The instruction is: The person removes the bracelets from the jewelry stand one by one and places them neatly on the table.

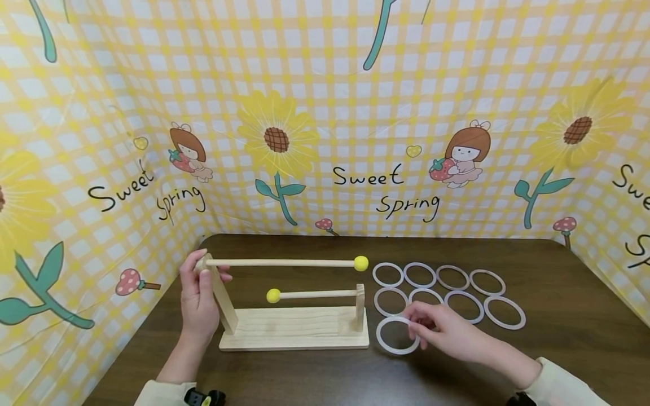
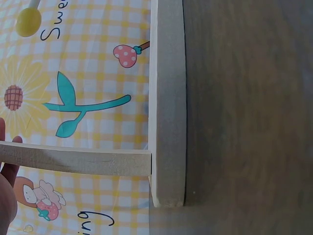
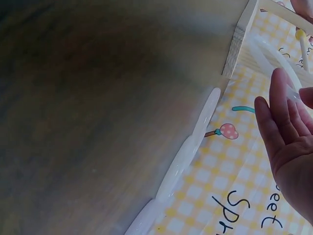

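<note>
A wooden stand with a flat base (image 1: 291, 332) rests on the table. Near the top of its tall post (image 1: 225, 299), my left hand (image 1: 200, 299) grips the wood, thumb in front and fingers behind. A long rod (image 1: 284, 263) reaches right from there to a yellow ball (image 1: 361, 263). The short post (image 1: 360, 310) carries a shorter rod (image 1: 320, 294), which points left and ends in another yellow ball (image 1: 273, 295). My right hand (image 1: 447, 331) pinches a white ring (image 1: 398, 352) between thumb and fingers, right of the base; the right wrist view shows this ring raised and tilted.
Several more white rings lie in two rows on the dark wooden table (image 1: 325, 378), behind my right hand; one ring (image 1: 505, 326) is at the right end of the front row. A yellow checked cloth (image 1: 325, 113) hangs around the back and sides.
</note>
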Tool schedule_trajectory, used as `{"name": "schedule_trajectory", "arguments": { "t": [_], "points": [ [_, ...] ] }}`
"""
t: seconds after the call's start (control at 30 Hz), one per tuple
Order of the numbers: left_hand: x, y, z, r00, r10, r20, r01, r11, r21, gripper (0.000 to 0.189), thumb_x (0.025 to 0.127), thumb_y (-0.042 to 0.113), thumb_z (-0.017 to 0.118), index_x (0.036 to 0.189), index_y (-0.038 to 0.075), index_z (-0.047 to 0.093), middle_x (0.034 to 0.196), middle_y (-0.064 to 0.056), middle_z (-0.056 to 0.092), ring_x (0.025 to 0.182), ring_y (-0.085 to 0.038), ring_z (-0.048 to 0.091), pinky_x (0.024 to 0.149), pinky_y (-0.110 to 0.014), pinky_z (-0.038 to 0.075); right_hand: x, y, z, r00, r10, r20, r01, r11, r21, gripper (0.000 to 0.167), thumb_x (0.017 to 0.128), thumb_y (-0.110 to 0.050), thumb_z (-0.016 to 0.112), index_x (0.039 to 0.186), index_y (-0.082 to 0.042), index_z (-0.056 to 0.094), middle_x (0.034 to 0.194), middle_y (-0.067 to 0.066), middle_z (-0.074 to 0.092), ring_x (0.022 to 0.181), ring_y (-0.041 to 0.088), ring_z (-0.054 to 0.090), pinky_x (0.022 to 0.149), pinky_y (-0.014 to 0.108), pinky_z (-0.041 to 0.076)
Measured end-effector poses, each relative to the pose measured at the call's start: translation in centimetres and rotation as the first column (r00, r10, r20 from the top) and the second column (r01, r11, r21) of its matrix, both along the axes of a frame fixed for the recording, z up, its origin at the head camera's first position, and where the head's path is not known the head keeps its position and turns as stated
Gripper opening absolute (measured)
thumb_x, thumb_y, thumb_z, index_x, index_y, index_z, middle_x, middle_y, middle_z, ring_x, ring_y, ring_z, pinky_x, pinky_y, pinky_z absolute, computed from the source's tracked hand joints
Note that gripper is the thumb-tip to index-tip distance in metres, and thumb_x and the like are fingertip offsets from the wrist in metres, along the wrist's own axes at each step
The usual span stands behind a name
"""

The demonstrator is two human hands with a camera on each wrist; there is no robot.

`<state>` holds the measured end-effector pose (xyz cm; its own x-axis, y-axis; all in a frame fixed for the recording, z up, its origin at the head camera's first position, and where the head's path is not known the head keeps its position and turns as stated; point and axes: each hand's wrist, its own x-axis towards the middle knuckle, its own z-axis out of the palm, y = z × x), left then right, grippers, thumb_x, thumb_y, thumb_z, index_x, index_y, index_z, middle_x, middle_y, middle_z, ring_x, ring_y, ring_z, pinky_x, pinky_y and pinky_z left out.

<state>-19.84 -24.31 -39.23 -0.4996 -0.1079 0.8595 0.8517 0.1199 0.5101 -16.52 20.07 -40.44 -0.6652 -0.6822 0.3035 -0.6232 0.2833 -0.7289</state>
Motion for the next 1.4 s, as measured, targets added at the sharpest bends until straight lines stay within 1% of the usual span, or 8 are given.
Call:
{"name": "schedule_trajectory", "arguments": {
  "t": [0.23,0.37,0.5,0.7,0.87,1.0,1.1,1.4],
  "points": [
    [0.0,0.0,-0.1,1.000,-0.020,-0.009,0.020,1.000,0.015,0.033,0.103,-0.001,0.032,0.132,-0.016,0.027,0.096,-0.003,0.062,0.077,-0.012,0.062,0.074,-0.019,0.054,-0.6,0.3,-0.7,0.999,0.031,0.013,-0.031,0.999,0.029,0.011,0.098,0.002,0.052,0.104,-0.005,0.058,0.076,0.004,0.062,0.058,0.007,0.059,0.051,0.024,0.053],
    [-0.1,0.0,-0.1,0.999,-0.041,-0.017,0.042,0.999,0.029,0.033,0.103,-0.001,0.032,0.132,-0.016,0.027,0.097,-0.004,0.062,0.077,-0.012,0.062,0.075,-0.018,0.054,-1.2,0.6,-1.0,0.999,0.014,0.038,-0.016,0.999,0.052,0.010,0.098,0.001,0.052,0.104,-0.004,0.058,0.077,0.004,0.062,0.058,0.007,0.059,0.052,0.027,0.054],
    [-0.1,0.1,0.0,0.999,-0.052,-0.011,0.052,0.998,0.031,0.033,0.103,-0.002,0.031,0.132,-0.016,0.027,0.098,-0.004,0.062,0.077,-0.013,0.062,0.075,-0.018,0.054,-1.7,0.9,-1.3,0.999,-0.005,0.039,0.001,0.996,0.087,0.009,0.098,-0.002,0.054,0.105,-0.004,0.060,0.078,0.003,0.062,0.057,0.007,0.059,0.052,0.026,0.054],
    [-0.1,0.1,0.0,0.999,-0.054,-0.004,0.054,0.998,0.031,0.033,0.103,-0.002,0.031,0.133,-0.016,0.026,0.097,-0.004,0.062,0.077,-0.015,0.062,0.074,-0.019,0.054,-2.2,0.8,-1.6,0.999,-0.037,0.032,0.032,0.985,0.167,0.006,0.096,-0.005,0.060,0.099,-0.007,0.064,0.074,-0.006,0.061,0.056,0.003,0.056,0.049,0.022,0.051],
    [0.0,0.0,0.0,0.999,-0.044,-0.002,0.044,0.999,0.025,0.033,0.103,-0.002,0.031,0.133,-0.015,0.027,0.097,-0.003,0.062,0.077,-0.015,0.062,0.074,-0.019,0.054,-2.6,0.4,-1.8,0.999,-0.042,0.005,0.040,0.971,0.237,0.007,0.093,-0.003,0.064,0.093,-0.011,0.064,0.069,-0.012,0.056,0.055,0.000,0.052,0.048,0.020,0.049],
    [0.1,0.0,0.0,1.000,-0.029,0.010,0.028,1.000,0.011,0.033,0.104,-0.001,0.031,0.134,-0.014,0.027,0.096,-0.002,0.062,0.076,-0.014,0.061,0.074,-0.019,0.053,-2.8,0.1,-2.0,0.997,-0.053,-0.057,0.067,0.958,0.278,0.010,0.090,-0.002,0.067,0.089,-0.012,0.064,0.071,-0.015,0.055,0.060,-0.002,0.051,0.053,0.019,0.049],
    [0.0,0.0,0.0,0.999,-0.033,0.007,0.033,0.999,0.012,0.033,0.104,-0.001,0.031,0.134,-0.014,0.027,0.097,-0.002,0.062,0.077,-0.014,0.061,0.074,-0.019,0.053,-3.0,0.0,-2.1,0.993,-0.067,-0.093,0.092,0.952,0.294,0.013,0.087,-0.001,0.069,0.087,-0.014,0.064,0.073,-0.016,0.054,0.064,-0.002,0.050,0.055,0.019,0.048],
    [-0.2,0.0,-0.1,0.999,-0.040,-0.016,0.040,0.999,0.020,0.033,0.103,-0.004,0.031,0.133,-0.016,0.027,0.097,-0.003,0.063,0.077,-0.012,0.062,0.074,-0.019,0.053,-3.1,-0.4,-2.0,0.990,-0.087,-0.111,0.117,0.945,0.306,0.015,0.085,-0.001,0.071,0.087,-0.013,0.064,0.074,-0.015,0.053,0.064,-0.001,0.048,0.055,0.019,0.047]
  ]
}}
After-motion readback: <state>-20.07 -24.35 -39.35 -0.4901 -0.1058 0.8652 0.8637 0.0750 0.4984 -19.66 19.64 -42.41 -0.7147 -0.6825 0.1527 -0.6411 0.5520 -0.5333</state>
